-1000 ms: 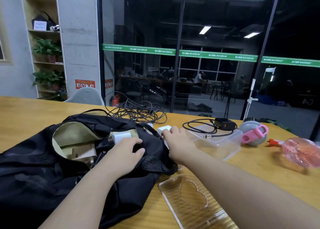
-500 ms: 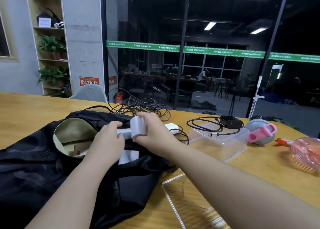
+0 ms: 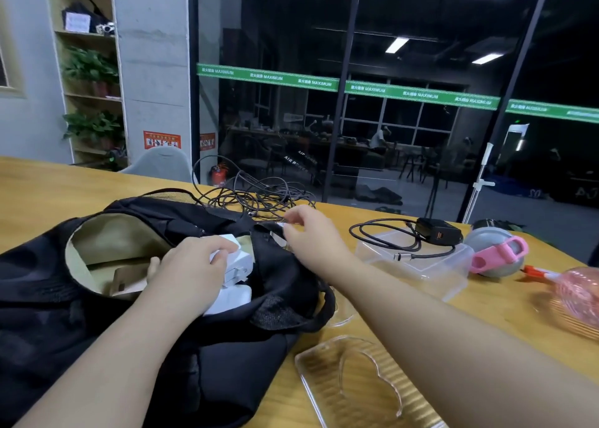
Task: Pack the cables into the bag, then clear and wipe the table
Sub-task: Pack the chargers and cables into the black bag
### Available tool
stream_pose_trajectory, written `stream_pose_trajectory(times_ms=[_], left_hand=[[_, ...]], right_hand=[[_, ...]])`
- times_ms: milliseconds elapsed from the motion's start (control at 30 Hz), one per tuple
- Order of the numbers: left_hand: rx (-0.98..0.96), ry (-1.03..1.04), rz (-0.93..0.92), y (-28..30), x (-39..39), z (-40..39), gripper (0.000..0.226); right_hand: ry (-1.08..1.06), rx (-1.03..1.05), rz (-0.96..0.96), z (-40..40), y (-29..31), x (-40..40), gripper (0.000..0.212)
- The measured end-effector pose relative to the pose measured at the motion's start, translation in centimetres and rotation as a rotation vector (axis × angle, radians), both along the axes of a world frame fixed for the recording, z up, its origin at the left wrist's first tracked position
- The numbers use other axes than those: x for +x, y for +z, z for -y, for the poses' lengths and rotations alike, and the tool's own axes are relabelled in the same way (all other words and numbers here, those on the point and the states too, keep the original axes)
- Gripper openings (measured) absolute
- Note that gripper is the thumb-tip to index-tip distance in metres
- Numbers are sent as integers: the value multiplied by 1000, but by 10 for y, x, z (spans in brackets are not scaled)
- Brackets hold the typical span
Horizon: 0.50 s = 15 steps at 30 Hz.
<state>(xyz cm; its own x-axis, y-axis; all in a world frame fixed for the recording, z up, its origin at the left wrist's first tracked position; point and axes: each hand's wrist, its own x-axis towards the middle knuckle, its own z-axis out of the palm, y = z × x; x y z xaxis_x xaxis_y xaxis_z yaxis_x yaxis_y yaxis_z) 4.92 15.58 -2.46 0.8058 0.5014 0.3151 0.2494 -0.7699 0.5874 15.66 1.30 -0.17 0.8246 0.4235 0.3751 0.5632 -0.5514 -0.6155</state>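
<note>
Head view: left hand [image 3: 188,272] seemingly holds white charger [image 3: 238,260] over bag [image 3: 64,298].

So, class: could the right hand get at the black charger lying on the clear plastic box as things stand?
Probably yes. The right hand is beside the bag, the black charger lies uncovered on top of the clear plastic box, and only bare table shows between them.

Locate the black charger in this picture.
The black charger sits right of centre in the head view, on the clear box, left of the pink-strapped ball.
</note>
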Motion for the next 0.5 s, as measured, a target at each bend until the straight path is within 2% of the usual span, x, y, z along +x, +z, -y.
stream_pose_trajectory(times_ms=[133,233,333,500], left_hand=[[-10,-22,8,4,-1,3,28],[-27,-15,-45,6,-2,8,11],[20,26,-61,7,-4,6,10],[-19,-29,-27,9,-7,-7,15]], right_hand=[[-125,-262,6,1,-13,33,40],[-152,-335,32,-1,-19,48,36],[-197,-389,67,-3,-22,58,33],[-268,-446,-145,-7,-26,65,41]])
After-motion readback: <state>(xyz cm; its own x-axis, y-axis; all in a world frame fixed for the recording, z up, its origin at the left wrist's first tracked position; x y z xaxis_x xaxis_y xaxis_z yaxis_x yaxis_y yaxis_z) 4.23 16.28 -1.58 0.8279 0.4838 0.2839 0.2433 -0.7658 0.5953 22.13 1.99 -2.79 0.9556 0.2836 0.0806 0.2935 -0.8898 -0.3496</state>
